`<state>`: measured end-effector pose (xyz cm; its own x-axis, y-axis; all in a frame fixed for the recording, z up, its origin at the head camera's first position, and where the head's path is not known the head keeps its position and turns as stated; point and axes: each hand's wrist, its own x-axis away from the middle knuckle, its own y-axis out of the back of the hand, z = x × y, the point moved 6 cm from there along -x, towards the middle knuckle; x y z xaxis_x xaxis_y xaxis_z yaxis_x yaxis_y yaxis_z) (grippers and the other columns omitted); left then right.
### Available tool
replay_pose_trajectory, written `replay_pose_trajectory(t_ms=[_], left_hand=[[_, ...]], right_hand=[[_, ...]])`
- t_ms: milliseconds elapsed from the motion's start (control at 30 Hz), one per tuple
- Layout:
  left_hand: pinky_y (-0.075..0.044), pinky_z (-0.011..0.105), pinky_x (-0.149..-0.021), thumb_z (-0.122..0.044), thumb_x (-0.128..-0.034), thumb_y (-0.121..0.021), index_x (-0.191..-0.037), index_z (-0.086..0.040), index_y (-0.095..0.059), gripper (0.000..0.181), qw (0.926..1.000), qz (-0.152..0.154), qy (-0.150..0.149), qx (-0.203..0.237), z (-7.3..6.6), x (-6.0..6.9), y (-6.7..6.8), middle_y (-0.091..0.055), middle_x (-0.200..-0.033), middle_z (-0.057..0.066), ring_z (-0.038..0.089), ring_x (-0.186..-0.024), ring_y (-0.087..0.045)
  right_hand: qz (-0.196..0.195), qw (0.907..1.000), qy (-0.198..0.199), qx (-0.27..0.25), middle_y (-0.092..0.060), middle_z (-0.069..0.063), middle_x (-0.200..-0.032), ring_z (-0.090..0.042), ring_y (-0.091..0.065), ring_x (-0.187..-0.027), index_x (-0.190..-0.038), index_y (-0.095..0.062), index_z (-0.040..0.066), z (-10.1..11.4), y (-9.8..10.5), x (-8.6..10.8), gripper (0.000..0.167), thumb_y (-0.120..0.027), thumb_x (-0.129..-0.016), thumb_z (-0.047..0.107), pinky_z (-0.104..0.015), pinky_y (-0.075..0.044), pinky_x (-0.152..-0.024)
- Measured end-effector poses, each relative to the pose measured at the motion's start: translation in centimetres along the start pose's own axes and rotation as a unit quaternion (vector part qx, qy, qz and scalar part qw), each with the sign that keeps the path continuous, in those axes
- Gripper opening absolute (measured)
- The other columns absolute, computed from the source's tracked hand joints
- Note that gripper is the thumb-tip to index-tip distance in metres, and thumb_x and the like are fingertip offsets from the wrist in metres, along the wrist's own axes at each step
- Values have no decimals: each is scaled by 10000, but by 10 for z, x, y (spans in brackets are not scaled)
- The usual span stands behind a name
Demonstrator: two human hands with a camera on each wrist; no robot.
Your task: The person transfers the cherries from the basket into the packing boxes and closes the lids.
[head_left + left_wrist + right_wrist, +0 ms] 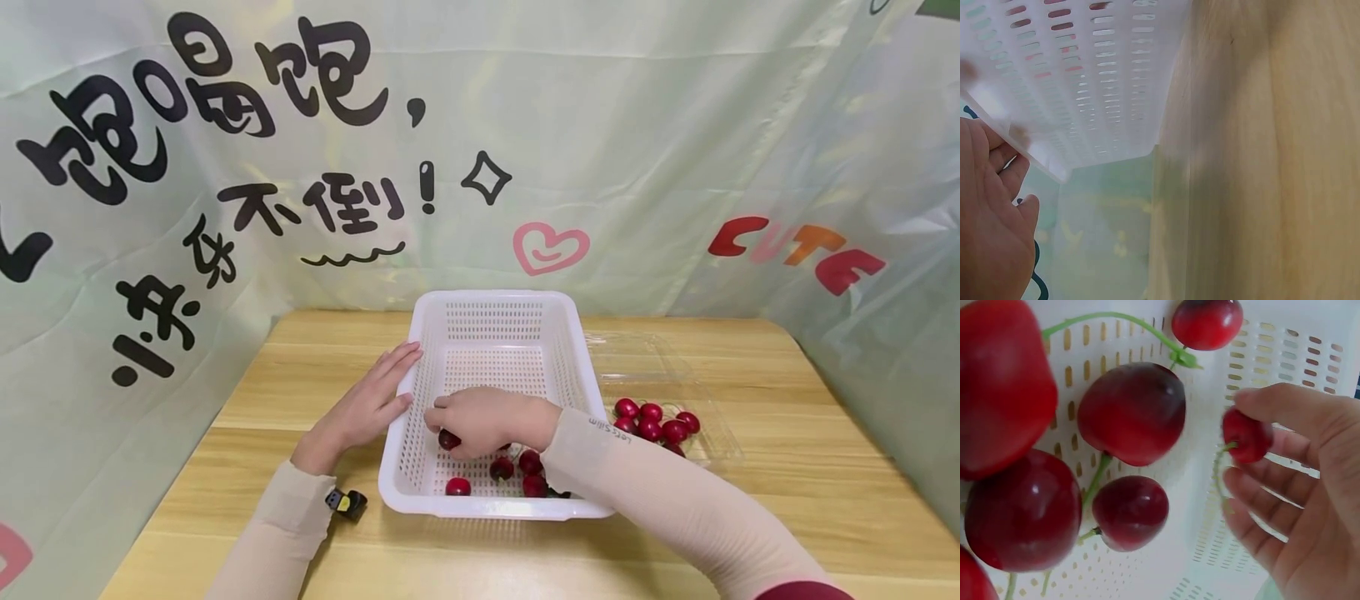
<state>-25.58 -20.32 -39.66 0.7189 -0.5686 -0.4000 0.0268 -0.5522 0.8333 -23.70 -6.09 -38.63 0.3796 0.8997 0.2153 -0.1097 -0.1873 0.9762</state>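
Observation:
A white perforated plastic basket [495, 506] stands on the wooden table. My left hand [367, 414] rests its fairly straight fingers on the basket's left rim; the left wrist view shows that hand [994, 212] beside the slotted wall. Inside the basket, my right hand [491, 421] pinches a dark red cherry [1247, 435] between thumb and fingers, its green stem hanging down. Several more cherries [502, 468] lie in the near part of the basket, some partly hidden by the right hand and sleeve. Close to the right wrist camera, a cherry [1132, 414] with a green stem looks large.
Right of the basket, a clear plastic box [716, 417] holds several red cherries [650, 429]. A small black and yellow object [347, 504] is beside the left cuff. A printed cloth [637, 167] hangs behind the wooden table [787, 467].

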Motion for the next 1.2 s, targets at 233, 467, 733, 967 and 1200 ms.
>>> replay_pose_trajectory(t_ms=[233,467,733,967,1200], left_hand=[[-147,569,-1153,-201,-989,-492,-1512,0,-308,590,9999,75,82,37,0,-1,0,-236,-1592,136,298,-1460,-197],[-166,600,-1136,-216,-995,-491,-1509,1,-314,585,10000,18,-8,8,1,-2,0,-246,-1586,145,310,-1454,-211],[-166,593,-1140,-296,-1016,-449,-1499,8,-327,584,10000,2,-35,11,1,-3,-1,-253,-1583,151,310,-1455,-208],[-169,591,-1139,-257,-1003,-471,-1497,18,-326,584,10000,31,-15,11,2,-2,-2,-253,-1582,156,309,-1453,-214],[-151,582,-1147,-257,-1003,-465,-1509,7,-311,590,9999,-17,12,111,1,-2,0,-247,-1580,173,317,-1456,-204]], right_hand=[[-586,9977,48,349,-519,89,-907,-87,-528,-836,-1057,-542,187,0,15,4,303,-705,-864,356,-271,-486,-777],[-1142,9920,-6,542,-523,74,-912,-119,-537,-841,-1074,-542,176,1,33,11,318,-681,-862,367,-309,-485,-789],[-1741,9814,-23,804,-522,69,-927,-125,-535,-854,-1090,-549,176,5,51,20,307,-629,-868,372,-309,-464,-777],[-2148,9738,-65,750,-505,76,-902,-124,-516,-837,-1062,-551,168,6,63,33,277,-612,-867,354,-307,-431,-751],[-2548,9637,-96,786,-480,83,-869,-112,-498,-835,-1033,-553,159,5,82,49,255,-619,-847,319,-323,-410,-789]])
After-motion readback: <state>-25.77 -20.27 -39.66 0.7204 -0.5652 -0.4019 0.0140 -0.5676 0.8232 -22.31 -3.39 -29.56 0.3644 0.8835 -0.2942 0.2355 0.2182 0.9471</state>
